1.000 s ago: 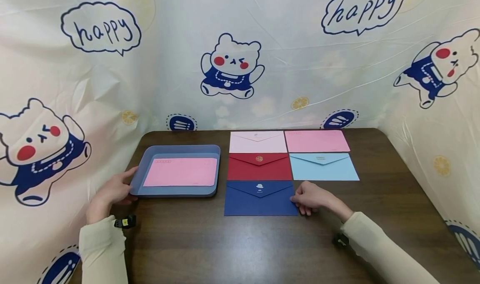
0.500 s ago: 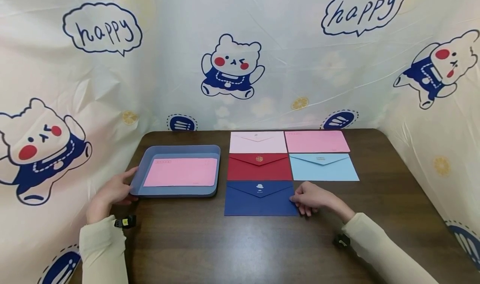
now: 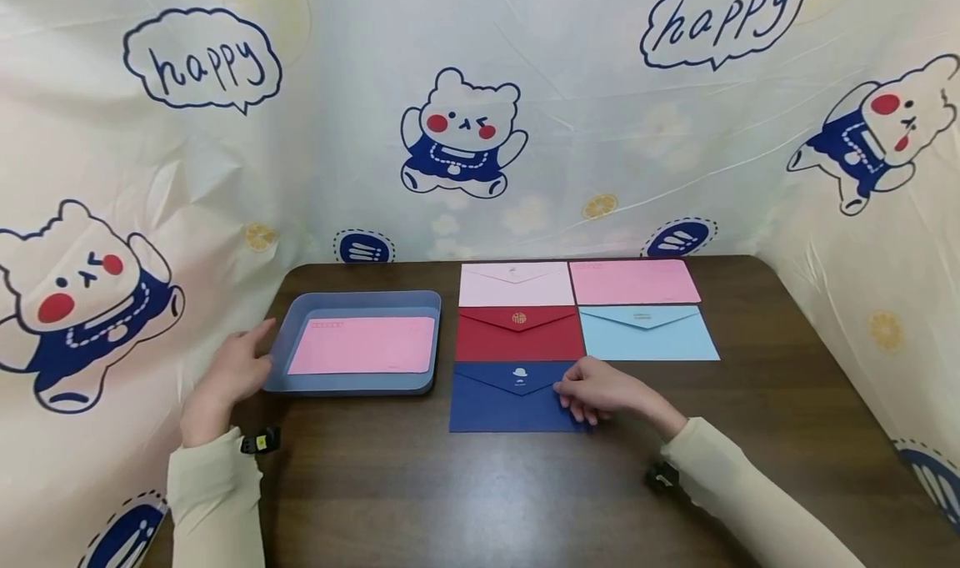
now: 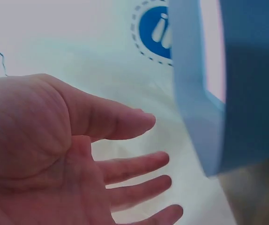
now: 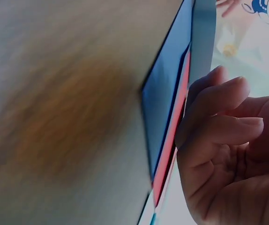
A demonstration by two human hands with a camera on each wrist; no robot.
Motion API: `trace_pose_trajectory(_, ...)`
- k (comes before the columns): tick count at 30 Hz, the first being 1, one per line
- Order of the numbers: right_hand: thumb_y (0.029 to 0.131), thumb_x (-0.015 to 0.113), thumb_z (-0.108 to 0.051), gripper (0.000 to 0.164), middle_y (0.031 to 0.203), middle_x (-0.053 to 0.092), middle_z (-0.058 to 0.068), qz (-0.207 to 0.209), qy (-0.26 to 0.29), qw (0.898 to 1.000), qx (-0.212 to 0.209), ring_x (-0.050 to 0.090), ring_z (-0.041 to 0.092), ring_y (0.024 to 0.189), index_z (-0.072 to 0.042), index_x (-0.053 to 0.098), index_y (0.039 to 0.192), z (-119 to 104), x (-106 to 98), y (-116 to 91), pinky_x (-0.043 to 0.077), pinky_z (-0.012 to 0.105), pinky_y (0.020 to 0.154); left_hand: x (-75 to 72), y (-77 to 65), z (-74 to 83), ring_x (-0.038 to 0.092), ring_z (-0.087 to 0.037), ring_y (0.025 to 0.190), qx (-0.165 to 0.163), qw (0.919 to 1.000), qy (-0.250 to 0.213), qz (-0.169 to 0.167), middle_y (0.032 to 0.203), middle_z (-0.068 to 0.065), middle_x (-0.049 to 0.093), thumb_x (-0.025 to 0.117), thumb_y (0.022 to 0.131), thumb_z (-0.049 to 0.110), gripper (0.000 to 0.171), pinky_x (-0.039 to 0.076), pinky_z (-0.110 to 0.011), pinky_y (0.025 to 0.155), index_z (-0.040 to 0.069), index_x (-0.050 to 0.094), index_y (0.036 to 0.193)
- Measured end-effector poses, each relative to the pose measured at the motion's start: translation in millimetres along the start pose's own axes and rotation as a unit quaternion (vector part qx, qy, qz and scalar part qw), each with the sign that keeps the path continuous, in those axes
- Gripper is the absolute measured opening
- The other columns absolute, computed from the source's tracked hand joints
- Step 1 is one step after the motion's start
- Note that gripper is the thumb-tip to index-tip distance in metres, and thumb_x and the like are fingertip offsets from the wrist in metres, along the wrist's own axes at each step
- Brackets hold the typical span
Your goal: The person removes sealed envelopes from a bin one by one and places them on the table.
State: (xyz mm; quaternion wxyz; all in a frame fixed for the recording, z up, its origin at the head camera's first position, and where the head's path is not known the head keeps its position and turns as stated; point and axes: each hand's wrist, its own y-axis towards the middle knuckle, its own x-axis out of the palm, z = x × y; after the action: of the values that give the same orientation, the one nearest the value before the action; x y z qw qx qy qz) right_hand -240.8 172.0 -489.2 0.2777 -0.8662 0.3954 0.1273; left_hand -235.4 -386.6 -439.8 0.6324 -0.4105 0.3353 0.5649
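My left hand (image 3: 228,376) is beside the near left corner of the blue tray (image 3: 360,303). In the left wrist view, thumb and fingers are extended, with a gap between them and the tray wall. A pink envelope (image 3: 362,345) lies inside the tray. My right hand (image 3: 600,389) is over the right part of the dark blue envelope (image 3: 502,405). Its fingers are loosely curled and hold nothing in the right wrist view; whether they touch the envelope is unclear. The dark blue envelope lies flat, with its flap toward the back.
Behind the dark blue envelope lie a red envelope (image 3: 487,334), a light blue envelope (image 3: 652,341), a pale pink envelope (image 3: 487,289) and another pink envelope (image 3: 633,283). All rest on the brown wooden table (image 3: 420,501). A printed curtain (image 3: 585,134) surrounds the table's back and sides.
My left hand has let go of the tray corner and lifted slightly off it. My right hand has shifted left from the dark blue envelope's right edge to over it. The envelopes look unmoved.
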Motion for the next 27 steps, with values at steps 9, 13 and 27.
trace_pose_trajectory(9,0.111,0.054,-0.019,0.036,0.066,0.066,0.011,0.047,0.006,0.997,-0.059,0.058,0.021,0.048,0.001,0.072,0.087,-22.7,13.1,19.3,0.039,0.026,0.046,-2.3,0.1,31.2,0.053,-0.034,0.075,0.019,0.9994,-0.028,0.000,0.135,-0.039,0.050,0.044,0.100,0.001,0.060,0.043,-0.043,0.064,-0.010,0.033,0.158)
trace_pose_trajectory(13,0.111,0.054,-0.022,0.034,0.074,0.069,0.012,0.074,0.006,0.994,-0.083,0.061,0.032,0.053,0.001,0.073,0.094,-34.4,15.9,28.3,0.041,0.028,0.048,0.3,-0.7,36.1,0.046,-0.026,0.058,0.017,0.9993,-0.034,0.000,0.132,-0.040,0.053,0.044,0.097,-0.001,0.060,0.040,-0.039,0.054,-0.010,0.037,0.156)
trace_pose_trajectory(27,0.108,0.059,-0.022,0.034,0.083,0.071,0.018,0.051,-0.029,0.991,-0.119,0.066,0.044,0.065,-0.002,0.069,0.134,-90.1,39.1,77.2,0.045,0.030,0.059,21.3,9.5,61.2,0.039,-0.065,0.135,-0.023,0.9959,0.048,-0.074,0.150,-0.037,0.045,0.046,0.104,0.017,0.054,0.018,-0.092,0.094,0.004,0.046,0.156)
